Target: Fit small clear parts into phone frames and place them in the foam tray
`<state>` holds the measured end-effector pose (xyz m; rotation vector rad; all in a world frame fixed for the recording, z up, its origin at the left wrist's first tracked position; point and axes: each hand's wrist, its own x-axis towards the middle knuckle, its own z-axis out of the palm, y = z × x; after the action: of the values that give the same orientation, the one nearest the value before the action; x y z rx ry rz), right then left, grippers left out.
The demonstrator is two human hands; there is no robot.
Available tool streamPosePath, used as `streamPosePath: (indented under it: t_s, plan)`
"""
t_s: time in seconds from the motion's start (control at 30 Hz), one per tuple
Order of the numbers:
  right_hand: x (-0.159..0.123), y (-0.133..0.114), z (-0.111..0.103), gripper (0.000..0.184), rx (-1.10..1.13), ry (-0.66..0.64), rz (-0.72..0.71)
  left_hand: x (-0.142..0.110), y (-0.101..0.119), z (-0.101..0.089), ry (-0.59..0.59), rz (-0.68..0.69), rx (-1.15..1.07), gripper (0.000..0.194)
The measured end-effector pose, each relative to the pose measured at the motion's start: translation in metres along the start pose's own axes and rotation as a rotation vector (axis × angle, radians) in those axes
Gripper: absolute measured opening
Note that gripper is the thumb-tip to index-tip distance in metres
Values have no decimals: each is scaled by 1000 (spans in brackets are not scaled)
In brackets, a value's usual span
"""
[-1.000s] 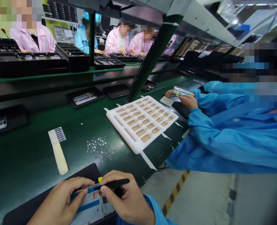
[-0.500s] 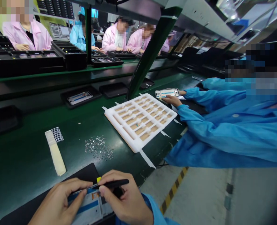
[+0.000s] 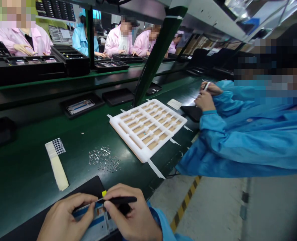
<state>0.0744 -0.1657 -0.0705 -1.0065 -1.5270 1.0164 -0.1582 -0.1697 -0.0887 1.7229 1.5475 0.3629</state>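
Note:
At the bottom of the head view, my left hand (image 3: 69, 214) grips the upper edge of an opened phone frame (image 3: 98, 227) between thumb and fingers. Blue strips and a small copper-coloured part show on the frame. My right hand (image 3: 133, 212) pinches slim black tweezers (image 3: 122, 200), their tip at the frame's top edge near my left fingertips. A dark mat (image 3: 88, 187) lies under the frame, with a yellow tab (image 3: 104, 193) beside the tip. My hands hide much of the frame.
Ahead lie scattered small metal pieces (image 3: 104, 160) and a cream strip with dark lines (image 3: 58, 167). A white foam tray (image 3: 143, 155) is taped to the green bench. Black trays (image 3: 81, 104) line the back. A co-worker's blue sleeve (image 3: 238, 137) reaches in from the right.
My hands keep nearly the same pose at the frame; the view has shifted slightly. The co-worker at right no longer holds a phone frame; those hands are now raised around a slim white item.

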Motion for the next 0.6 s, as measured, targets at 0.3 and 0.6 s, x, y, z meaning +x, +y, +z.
streamPosePath:
  t_s: [0.3,0.6]
  plan:
    - [-6,4,0,22,-2,-8,-69,-6,21,-1,117,-5,-35,27]
    - [-10,10,1,25,-53,-63,-142,-5,14,4,135,31,-12,29]
